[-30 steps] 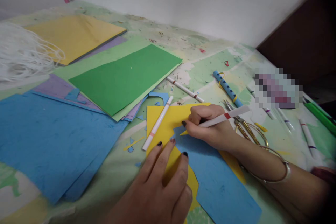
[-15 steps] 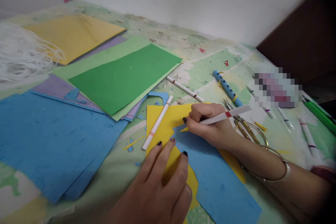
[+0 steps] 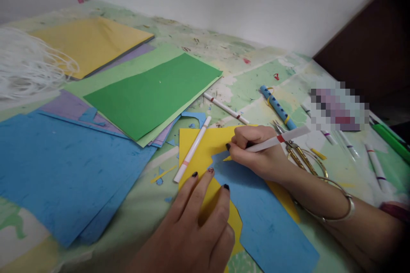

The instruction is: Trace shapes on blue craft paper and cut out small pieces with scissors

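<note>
My right hand [image 3: 262,153] grips a white marker [image 3: 267,143] with a red band, its low end over the upper edge of a blue sheet [image 3: 265,217]. That sheet lies on top of a yellow sheet [image 3: 195,145]. Fingers spread, my left hand [image 3: 201,222] rests on the yellow sheet and the blue sheet's left edge. A second white marker [image 3: 192,151] lies across the yellow sheet's left part, just beyond my left fingertips. The marker's tip is hidden by my right fingers.
Green [image 3: 156,94] and blue sheets [image 3: 64,175] lie left, with white cord [image 3: 28,66] and a yellow stack [image 3: 92,47] behind. Scissors [image 3: 296,151] lie beside my right wrist, near a blue tube [image 3: 277,106]. More markers [image 3: 376,168] are at the right.
My right hand and its marker have shifted slightly to the right. My left hand has stayed in nearly the same place.
</note>
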Demonstrator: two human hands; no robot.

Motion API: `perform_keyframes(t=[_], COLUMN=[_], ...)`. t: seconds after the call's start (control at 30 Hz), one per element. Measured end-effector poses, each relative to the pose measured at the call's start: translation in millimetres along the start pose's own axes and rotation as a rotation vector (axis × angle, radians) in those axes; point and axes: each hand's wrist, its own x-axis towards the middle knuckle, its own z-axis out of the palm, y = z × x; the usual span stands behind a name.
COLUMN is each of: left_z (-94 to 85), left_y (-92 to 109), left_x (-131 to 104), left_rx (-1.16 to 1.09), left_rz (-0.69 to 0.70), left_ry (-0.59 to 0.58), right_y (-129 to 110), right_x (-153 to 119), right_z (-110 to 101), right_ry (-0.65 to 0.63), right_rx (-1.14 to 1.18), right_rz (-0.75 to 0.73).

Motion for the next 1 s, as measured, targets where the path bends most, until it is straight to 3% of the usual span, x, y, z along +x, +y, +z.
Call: perform_keyframes(t=[0.63, 0.83, 1.0], left_z=[1.3, 3.0, 2.9], left_y=[-2.0, -2.3, -1.8], left_x=[-0.9, -1.8, 0.2], left_rx=[0.024, 0.011, 0.011], left_rz=[0.041, 0.019, 0.015], left_ry=[0.002, 0.017, 0.019], right_y=[-1.7, -1.0, -0.5], right_x=[0.2, -1.0, -1.5], right_z=[1.0, -0.2, -0.8], right_ry=[-0.008, 0.026, 0.013], right_rx=[-0.022, 0.056, 0.041], right_rz=[-0.049, 0.025, -0.004])
